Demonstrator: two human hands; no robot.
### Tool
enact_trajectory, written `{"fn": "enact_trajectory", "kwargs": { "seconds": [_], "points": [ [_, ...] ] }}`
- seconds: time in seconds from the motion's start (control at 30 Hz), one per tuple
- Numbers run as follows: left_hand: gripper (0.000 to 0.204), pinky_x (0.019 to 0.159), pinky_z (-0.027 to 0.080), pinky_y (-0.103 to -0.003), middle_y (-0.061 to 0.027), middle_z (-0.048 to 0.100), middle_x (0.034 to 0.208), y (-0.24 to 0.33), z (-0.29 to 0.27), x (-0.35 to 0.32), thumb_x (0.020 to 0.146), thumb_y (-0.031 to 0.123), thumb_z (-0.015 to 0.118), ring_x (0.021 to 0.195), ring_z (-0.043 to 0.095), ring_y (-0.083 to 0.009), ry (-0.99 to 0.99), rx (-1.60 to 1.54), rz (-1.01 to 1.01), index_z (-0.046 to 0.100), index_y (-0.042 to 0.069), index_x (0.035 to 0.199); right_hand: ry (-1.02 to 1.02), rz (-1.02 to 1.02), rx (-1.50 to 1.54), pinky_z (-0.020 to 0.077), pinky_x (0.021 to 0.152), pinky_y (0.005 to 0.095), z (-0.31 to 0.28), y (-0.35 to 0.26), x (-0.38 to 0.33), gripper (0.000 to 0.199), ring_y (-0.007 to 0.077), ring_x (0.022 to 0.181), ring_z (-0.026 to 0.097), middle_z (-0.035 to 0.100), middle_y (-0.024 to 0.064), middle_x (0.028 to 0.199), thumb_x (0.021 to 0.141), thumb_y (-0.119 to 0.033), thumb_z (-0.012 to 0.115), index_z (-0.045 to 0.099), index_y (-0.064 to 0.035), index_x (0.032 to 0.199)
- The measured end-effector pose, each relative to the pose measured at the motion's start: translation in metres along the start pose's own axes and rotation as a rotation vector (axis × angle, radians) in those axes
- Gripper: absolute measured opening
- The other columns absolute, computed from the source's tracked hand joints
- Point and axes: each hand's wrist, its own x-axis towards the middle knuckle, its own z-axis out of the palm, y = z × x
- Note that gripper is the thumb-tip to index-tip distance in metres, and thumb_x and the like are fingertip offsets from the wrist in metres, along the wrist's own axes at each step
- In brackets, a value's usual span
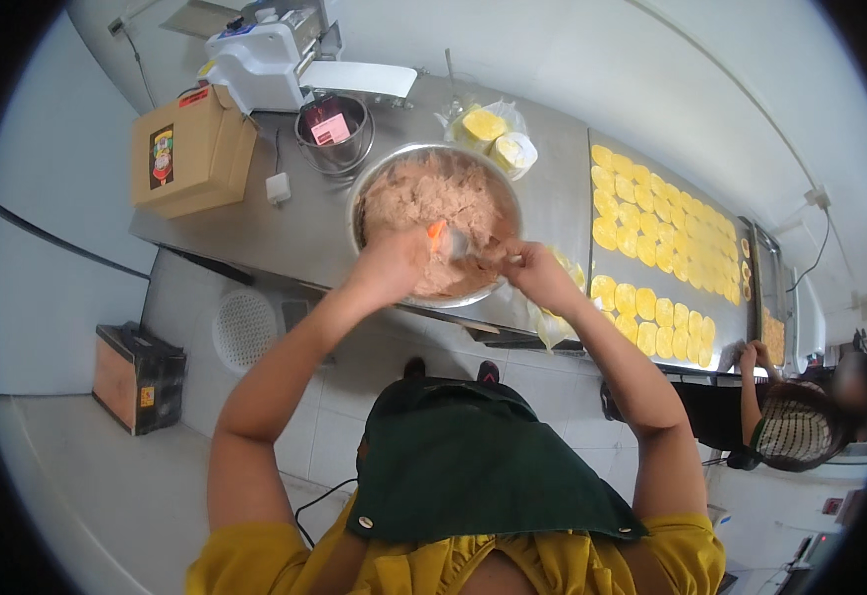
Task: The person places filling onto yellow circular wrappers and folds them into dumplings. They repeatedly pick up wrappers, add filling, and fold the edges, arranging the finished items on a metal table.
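Note:
A big steel bowl [355, 203] on the table holds a mound of pinkish minced-meat mixture [431, 193]. Over the near side of the bowl, my left hand [392, 266] is closed around a metal scoop with an orange part [437, 236]; its rounded metal end [456, 242] is slightly blurred against the mixture. My right hand [540, 270] is at the bowl's right rim, fingers pinched together. What it pinches, if anything, is too small to make out. Just beneath it, a clear plastic bag with yellow pieces [555, 327] hangs at the table's front edge.
Yellow wrappers [651, 218] lie in rows on the steel table at right. A person [800, 421] works at a tray [772, 332] beyond. Behind the bowl are a steel bucket [336, 154] and bagged yellow stacks [488, 129]; left are a cardboard box [195, 154] and a white machine [255, 59].

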Motion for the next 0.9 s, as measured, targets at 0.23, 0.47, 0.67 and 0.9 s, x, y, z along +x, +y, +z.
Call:
{"fn": "enact_trajectory", "kwargs": {
  "seconds": [0.23,0.47,0.67,0.9],
  "points": [
    [0.018,0.054,0.042,-0.042,-0.0168,0.056,0.067,-0.034,0.041,-0.021,0.093,0.017,0.049,0.059,0.056,-0.0342,0.286,-0.216,0.008,0.052,0.000,0.088,0.001,0.277,0.506,0.0356,0.047,0.0333,0.020,-0.005,-0.015,0.009,0.0208,0.048,0.047,0.050,0.0042,0.058,0.093,-0.016,0.057,0.059,-0.0083,0.096],
    [0.022,0.044,0.028,-0.022,0.0043,0.039,0.058,-0.009,0.038,-0.020,0.096,0.024,0.047,0.047,0.035,-0.0056,0.152,-1.510,-0.508,0.056,0.004,0.093,0.358,0.037,-0.124,0.0475,0.068,0.0347,0.063,-0.036,-0.030,0.016,0.0358,0.080,0.060,0.060,0.0193,0.086,0.089,-0.002,0.055,0.062,-0.0044,0.103],
    [0.021,0.043,0.028,-0.019,0.0069,0.037,0.060,-0.012,0.017,-0.025,0.099,0.024,0.047,0.050,0.033,-0.0021,0.092,-1.470,-0.359,0.056,0.005,0.097,0.298,0.305,0.500,0.0363,0.052,0.0253,0.055,-0.007,-0.052,0.016,0.0090,0.059,0.044,0.045,-0.0005,0.065,0.095,-0.012,0.054,0.060,-0.0053,0.108],
    [0.021,0.044,0.029,-0.018,0.0069,0.037,0.062,-0.019,0.009,-0.020,0.099,0.026,0.049,0.051,0.032,-0.0015,-0.213,-1.156,-0.277,0.053,0.007,0.091,0.029,0.404,1.022,0.0200,0.045,0.0180,0.010,-0.027,-0.041,0.016,0.0012,0.050,0.028,0.039,-0.0087,0.063,0.096,-0.021,0.054,0.060,-0.0092,0.105]
  ]
}}
